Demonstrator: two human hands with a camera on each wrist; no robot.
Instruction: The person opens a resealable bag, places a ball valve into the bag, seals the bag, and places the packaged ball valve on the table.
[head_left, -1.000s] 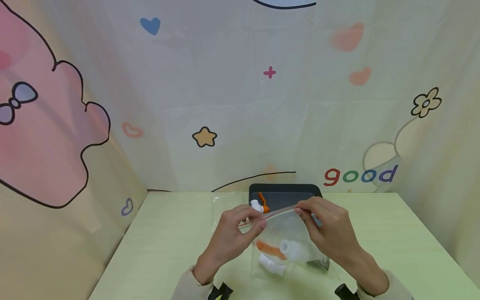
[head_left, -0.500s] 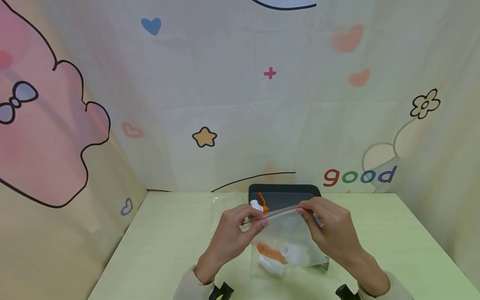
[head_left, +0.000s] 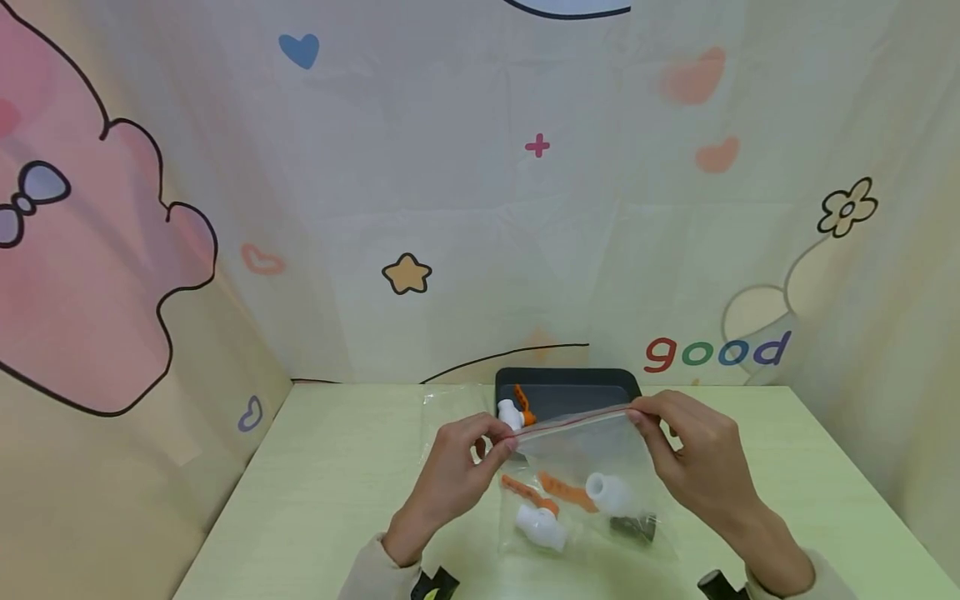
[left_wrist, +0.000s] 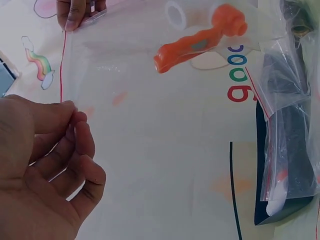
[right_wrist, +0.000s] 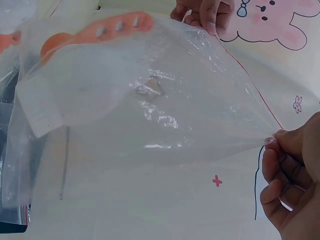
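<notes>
A clear zip bag [head_left: 581, 446] with a red line along its seal hangs between my two hands. My left hand [head_left: 453, 479] pinches the left end of the seal between thumb and forefinger. At the other end, my right hand [head_left: 701, 462] pinches the top corner. Inside the bag lies a white plastic fitting [head_left: 609, 493] with an orange handle [left_wrist: 200, 42], like a small tap. Below it on the table [head_left: 300, 517] is another clear bag [head_left: 517, 546], holding a white fitting [head_left: 542, 529] with an orange handle [head_left: 528, 492]. A dark piece [head_left: 636, 527] lies beside these.
At the back stands a dark grey tray [head_left: 566, 379], with another white fitting [head_left: 510, 414] and orange handle in it. A clear plastic bag [head_left: 450, 408] lies left of the tray. A printed curtain [head_left: 480, 208] hangs behind the table.
My right hand has moved right and my left hand slightly left, so the seal is stretched longer between them. The held bag has shifted right, uncovering more of the fitting below.
</notes>
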